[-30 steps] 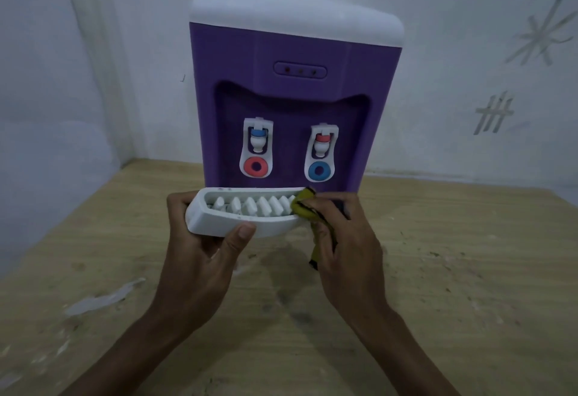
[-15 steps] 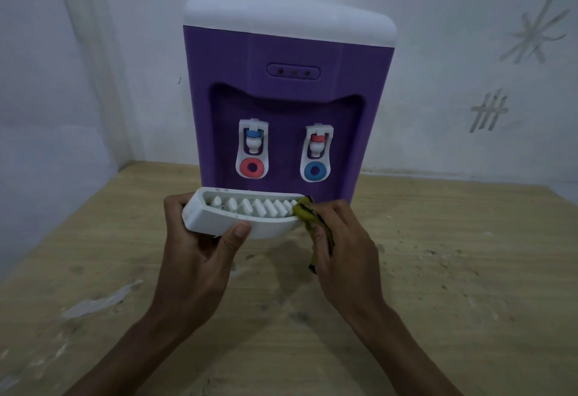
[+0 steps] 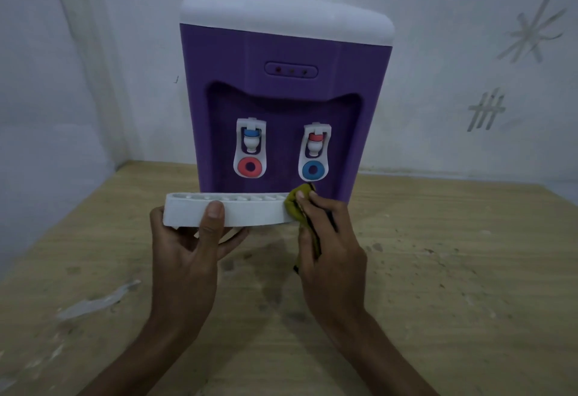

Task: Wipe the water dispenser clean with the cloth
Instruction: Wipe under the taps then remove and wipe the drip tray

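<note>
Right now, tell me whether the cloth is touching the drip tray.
Touching. The head view shows the right hand pressing the yellow cloth against the right end of the white drip tray, no gap between them.

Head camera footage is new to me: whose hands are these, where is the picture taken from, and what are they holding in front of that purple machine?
The picture comes from a camera worn on a person's head, looking forward and down, so the two arms reaching in from below are the wearer's own. The purple machine with a white top is a water dispenser standing on a wooden table against a wall. The left hand holds the white drip tray, lifted in front of the dispenser's base, thumb across its front. The right hand grips a yellow-green cloth and presses it against the tray's right end, apparently wiping it.
</note>
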The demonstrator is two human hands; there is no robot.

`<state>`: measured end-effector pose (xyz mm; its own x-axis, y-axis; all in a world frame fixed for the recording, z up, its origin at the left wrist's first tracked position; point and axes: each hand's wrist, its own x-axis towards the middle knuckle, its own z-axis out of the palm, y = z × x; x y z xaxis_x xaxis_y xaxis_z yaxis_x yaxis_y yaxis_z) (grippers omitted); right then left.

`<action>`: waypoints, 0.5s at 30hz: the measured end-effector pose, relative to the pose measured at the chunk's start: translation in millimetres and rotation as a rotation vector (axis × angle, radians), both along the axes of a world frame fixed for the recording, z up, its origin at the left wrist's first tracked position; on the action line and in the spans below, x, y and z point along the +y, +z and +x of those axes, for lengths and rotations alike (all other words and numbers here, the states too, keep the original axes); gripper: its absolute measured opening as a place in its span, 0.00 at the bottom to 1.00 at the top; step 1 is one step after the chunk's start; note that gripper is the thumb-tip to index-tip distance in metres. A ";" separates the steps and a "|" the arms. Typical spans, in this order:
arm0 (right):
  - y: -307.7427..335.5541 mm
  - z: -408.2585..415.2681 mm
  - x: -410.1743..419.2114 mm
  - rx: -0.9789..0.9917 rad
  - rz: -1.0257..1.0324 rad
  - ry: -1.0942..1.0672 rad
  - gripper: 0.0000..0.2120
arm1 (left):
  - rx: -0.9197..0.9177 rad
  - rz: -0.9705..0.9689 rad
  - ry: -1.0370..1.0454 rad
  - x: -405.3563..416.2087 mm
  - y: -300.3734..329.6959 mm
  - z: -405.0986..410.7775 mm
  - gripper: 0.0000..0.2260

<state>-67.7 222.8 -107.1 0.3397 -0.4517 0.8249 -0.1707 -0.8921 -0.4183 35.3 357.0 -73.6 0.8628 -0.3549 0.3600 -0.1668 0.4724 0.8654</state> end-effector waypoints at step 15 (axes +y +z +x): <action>2.3 -5.7 -13.9 -0.041 0.014 -0.021 0.20 | 0.066 -0.052 -0.036 -1.1 -2.9 -5.0 0.25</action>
